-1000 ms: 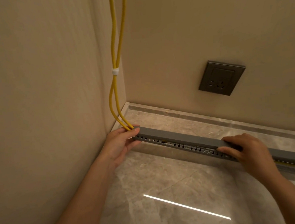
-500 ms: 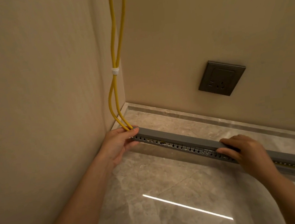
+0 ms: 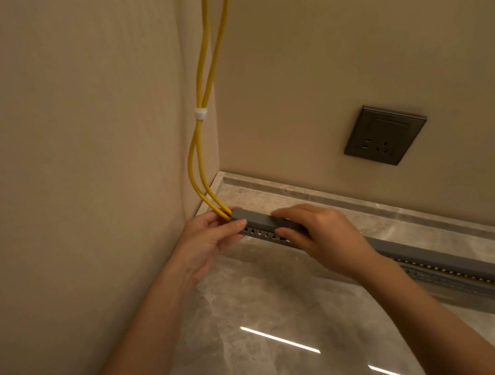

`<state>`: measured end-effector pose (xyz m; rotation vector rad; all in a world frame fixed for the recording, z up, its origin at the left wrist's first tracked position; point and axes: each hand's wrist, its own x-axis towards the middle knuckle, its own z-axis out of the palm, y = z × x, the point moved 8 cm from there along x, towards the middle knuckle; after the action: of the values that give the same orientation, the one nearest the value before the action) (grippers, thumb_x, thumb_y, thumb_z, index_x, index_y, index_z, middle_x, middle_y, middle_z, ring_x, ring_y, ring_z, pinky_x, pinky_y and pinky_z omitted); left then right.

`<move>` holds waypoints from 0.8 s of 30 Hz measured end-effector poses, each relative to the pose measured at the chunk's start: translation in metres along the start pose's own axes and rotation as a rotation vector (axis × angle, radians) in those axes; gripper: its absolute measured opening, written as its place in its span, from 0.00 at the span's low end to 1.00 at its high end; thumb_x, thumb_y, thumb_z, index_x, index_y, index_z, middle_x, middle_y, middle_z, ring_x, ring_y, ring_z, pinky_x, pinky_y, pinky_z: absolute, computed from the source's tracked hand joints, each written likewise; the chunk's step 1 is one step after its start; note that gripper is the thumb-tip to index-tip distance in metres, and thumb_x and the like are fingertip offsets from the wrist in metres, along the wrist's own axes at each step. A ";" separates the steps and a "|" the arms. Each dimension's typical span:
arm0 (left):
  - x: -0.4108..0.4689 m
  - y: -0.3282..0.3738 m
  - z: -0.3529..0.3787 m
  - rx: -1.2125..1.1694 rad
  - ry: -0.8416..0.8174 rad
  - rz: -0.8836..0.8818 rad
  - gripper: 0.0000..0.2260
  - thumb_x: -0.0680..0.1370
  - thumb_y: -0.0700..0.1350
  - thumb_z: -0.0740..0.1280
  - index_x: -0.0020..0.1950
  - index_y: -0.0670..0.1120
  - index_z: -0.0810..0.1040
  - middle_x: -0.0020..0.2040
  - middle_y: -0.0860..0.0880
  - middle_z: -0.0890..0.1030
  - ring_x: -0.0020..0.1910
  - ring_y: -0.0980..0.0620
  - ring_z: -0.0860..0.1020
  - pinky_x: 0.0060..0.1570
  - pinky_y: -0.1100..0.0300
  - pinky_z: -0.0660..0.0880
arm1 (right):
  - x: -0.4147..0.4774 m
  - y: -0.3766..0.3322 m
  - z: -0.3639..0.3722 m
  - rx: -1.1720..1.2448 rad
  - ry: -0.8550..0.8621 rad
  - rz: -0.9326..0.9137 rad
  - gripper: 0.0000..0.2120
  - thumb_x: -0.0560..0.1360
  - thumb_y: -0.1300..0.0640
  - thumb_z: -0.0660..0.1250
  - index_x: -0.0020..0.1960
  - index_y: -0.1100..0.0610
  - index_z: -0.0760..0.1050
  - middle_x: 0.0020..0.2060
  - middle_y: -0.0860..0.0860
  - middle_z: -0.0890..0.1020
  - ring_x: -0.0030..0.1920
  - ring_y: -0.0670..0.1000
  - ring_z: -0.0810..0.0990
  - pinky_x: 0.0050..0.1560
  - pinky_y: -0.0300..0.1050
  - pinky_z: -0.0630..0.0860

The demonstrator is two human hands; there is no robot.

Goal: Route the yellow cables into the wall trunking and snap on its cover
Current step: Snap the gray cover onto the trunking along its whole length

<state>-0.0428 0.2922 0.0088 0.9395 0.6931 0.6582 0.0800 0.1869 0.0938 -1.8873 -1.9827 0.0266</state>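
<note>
The left hand [image 3: 212, 241] grips the corner end of the grey trunking [image 3: 260, 233], thumb pressed on its perforated side, right where the 2 yellow cables [image 3: 204, 149] enter. Just beside it, the right hand [image 3: 319, 236] pinches the cover [image 3: 256, 220], fingers on top, thumb against the perforated side. The trunking lies along the marble floor [image 3: 250, 306] near the wall's base and runs off to the right. The cables rise up the corner, bound by 1 white tie [image 3: 201, 114]. A dark socket [image 3: 385, 135] sits on the wall above.
</note>
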 end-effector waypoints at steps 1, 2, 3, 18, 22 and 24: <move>-0.001 0.001 0.000 0.024 -0.019 0.020 0.12 0.69 0.30 0.70 0.48 0.44 0.81 0.41 0.49 0.86 0.42 0.54 0.84 0.36 0.66 0.79 | 0.009 -0.008 0.003 -0.018 -0.008 -0.038 0.16 0.77 0.48 0.63 0.63 0.50 0.73 0.53 0.48 0.81 0.48 0.50 0.79 0.44 0.49 0.77; -0.002 0.002 0.000 0.059 -0.030 0.040 0.14 0.68 0.28 0.70 0.48 0.45 0.82 0.42 0.49 0.86 0.42 0.54 0.84 0.37 0.66 0.79 | 0.016 -0.014 0.006 -0.044 -0.023 -0.070 0.17 0.77 0.48 0.62 0.64 0.49 0.72 0.53 0.49 0.81 0.48 0.51 0.79 0.43 0.50 0.77; -0.003 0.004 -0.003 0.097 -0.032 0.062 0.16 0.68 0.28 0.71 0.48 0.46 0.82 0.42 0.50 0.86 0.42 0.54 0.84 0.37 0.66 0.78 | 0.022 -0.019 0.010 -0.072 -0.042 -0.092 0.17 0.77 0.47 0.62 0.64 0.49 0.71 0.53 0.49 0.80 0.48 0.52 0.79 0.42 0.50 0.76; -0.005 0.014 0.000 0.133 -0.079 0.169 0.17 0.66 0.30 0.73 0.49 0.48 0.82 0.46 0.48 0.86 0.44 0.51 0.84 0.39 0.66 0.78 | 0.036 0.007 0.013 0.312 -0.268 0.104 0.13 0.77 0.53 0.64 0.60 0.47 0.77 0.50 0.45 0.83 0.43 0.41 0.82 0.46 0.40 0.79; -0.004 0.013 0.001 0.132 -0.062 0.157 0.17 0.67 0.29 0.72 0.50 0.48 0.81 0.43 0.49 0.86 0.41 0.53 0.84 0.38 0.65 0.79 | 0.033 0.001 0.010 0.278 -0.166 0.058 0.13 0.76 0.55 0.66 0.59 0.47 0.78 0.45 0.38 0.80 0.40 0.38 0.79 0.41 0.33 0.75; -0.004 0.012 0.000 0.126 -0.054 0.152 0.17 0.67 0.29 0.72 0.49 0.48 0.82 0.43 0.49 0.86 0.41 0.54 0.83 0.39 0.65 0.79 | 0.032 -0.002 0.009 0.260 -0.132 0.042 0.13 0.75 0.56 0.66 0.59 0.48 0.79 0.44 0.37 0.79 0.38 0.36 0.78 0.39 0.28 0.72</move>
<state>-0.0474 0.2940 0.0208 1.1306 0.6244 0.7264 0.0752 0.2201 0.0946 -1.7970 -1.9158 0.4106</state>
